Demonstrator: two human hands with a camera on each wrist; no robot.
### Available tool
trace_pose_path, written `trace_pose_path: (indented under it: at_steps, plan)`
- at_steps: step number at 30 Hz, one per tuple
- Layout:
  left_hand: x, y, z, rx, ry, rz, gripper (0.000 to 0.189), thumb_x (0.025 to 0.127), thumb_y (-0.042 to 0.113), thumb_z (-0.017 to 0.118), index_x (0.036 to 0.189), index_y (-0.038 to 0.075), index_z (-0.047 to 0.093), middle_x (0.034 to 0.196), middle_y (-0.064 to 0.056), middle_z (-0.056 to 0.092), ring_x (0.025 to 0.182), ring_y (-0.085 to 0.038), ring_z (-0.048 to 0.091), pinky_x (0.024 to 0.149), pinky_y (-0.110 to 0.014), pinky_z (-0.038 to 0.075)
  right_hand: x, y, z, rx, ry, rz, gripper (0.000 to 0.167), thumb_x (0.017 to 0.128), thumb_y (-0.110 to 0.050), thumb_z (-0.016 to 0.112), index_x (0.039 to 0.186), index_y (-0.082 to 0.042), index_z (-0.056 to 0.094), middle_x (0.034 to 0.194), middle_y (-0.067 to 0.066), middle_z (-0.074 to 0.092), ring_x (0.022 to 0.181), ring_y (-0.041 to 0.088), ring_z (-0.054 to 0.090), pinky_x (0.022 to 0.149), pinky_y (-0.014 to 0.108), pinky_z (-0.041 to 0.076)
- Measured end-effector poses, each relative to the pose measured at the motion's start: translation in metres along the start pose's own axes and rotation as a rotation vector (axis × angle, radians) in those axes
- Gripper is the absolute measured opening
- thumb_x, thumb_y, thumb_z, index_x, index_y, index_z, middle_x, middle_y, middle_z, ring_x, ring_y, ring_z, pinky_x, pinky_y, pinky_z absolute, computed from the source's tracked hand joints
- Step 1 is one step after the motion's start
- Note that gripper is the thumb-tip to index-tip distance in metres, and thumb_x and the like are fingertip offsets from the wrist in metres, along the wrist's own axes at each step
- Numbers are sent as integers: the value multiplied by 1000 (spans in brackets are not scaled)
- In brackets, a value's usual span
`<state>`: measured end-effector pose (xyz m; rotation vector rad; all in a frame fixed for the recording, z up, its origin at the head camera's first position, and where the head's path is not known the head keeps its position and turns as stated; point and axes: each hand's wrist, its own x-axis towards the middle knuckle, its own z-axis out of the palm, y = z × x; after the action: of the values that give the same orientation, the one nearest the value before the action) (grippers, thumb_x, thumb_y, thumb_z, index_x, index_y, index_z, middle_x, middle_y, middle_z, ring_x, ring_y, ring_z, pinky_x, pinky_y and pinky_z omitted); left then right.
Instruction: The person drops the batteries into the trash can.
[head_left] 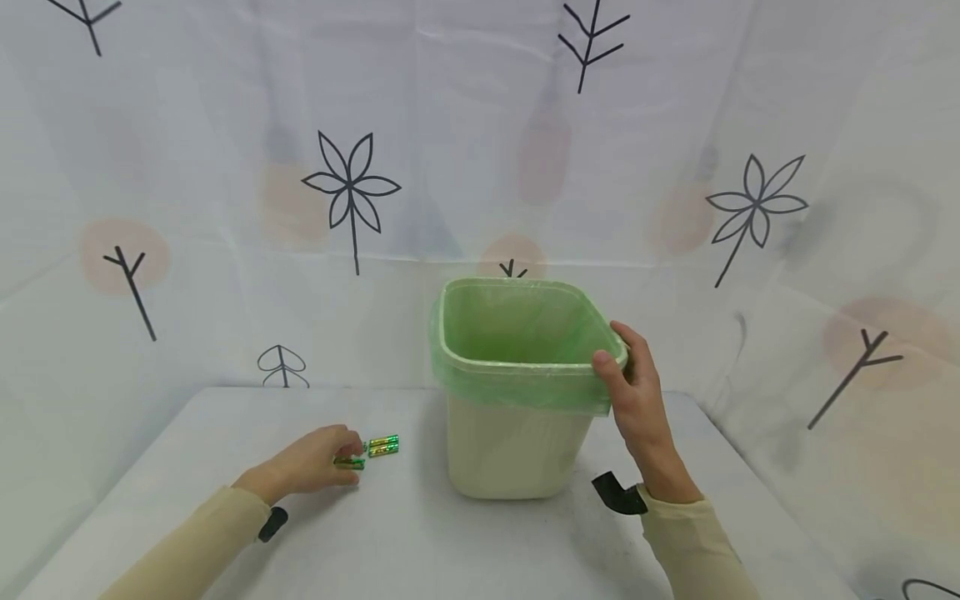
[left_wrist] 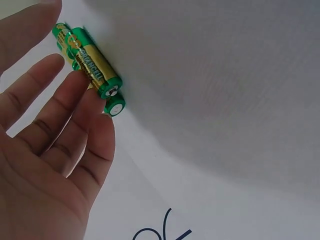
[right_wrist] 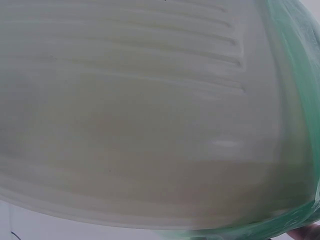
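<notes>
My left hand is low over the table, its fingers and thumb apart around a green and gold battery. Seen from the left wrist, the fingertips touch or nearly touch several such batteries lying side by side, while the thumb stays off them. Just beyond the fingers lie more green and gold batteries. With my right hand I grip the right rim of a pale green trash bin, thumb at the front corner. A green bag lines the bin and folds over its rim. The bin's wall fills most of the right wrist view.
The bin stands upright on a white table, right of the batteries. Behind and at both sides hangs a white cloth printed with plants and pale dots. Each wrist wears a black piece.
</notes>
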<state>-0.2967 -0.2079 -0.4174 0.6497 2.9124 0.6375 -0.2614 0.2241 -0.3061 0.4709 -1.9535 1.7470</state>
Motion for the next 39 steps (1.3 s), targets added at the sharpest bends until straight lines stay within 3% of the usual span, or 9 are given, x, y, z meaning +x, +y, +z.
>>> trace_pose_path:
  at_steps: [12, 20, 39]
  plan:
    - [2, 0, 10, 3, -26, 9, 28, 75, 25, 81, 96, 18, 62, 82, 6, 55, 76, -13, 48, 69, -34, 43, -1, 0, 0, -2, 5, 2, 48, 98, -16, 51, 143, -18, 36, 124, 16, 46, 105, 31, 48, 82, 24, 43]
    - [4, 0, 16, -80, -63, 61, 22, 79, 21, 78, 92, 16, 62, 75, 6, 54, 69, -12, 50, 61, -28, 42, -1, 0, 0, -1, -6, 2, 48, 98, -17, 50, 144, -18, 35, 126, 16, 45, 107, 31, 47, 84, 24, 43]
    - [4, 3, 19, -137, -89, 65, 20, 81, 22, 77, 90, 17, 60, 75, 4, 54, 69, -12, 50, 58, -27, 42, -1, 0, 0, 8, -6, 9, 50, 98, -18, 51, 145, -16, 34, 127, 17, 45, 108, 33, 47, 83, 24, 43]
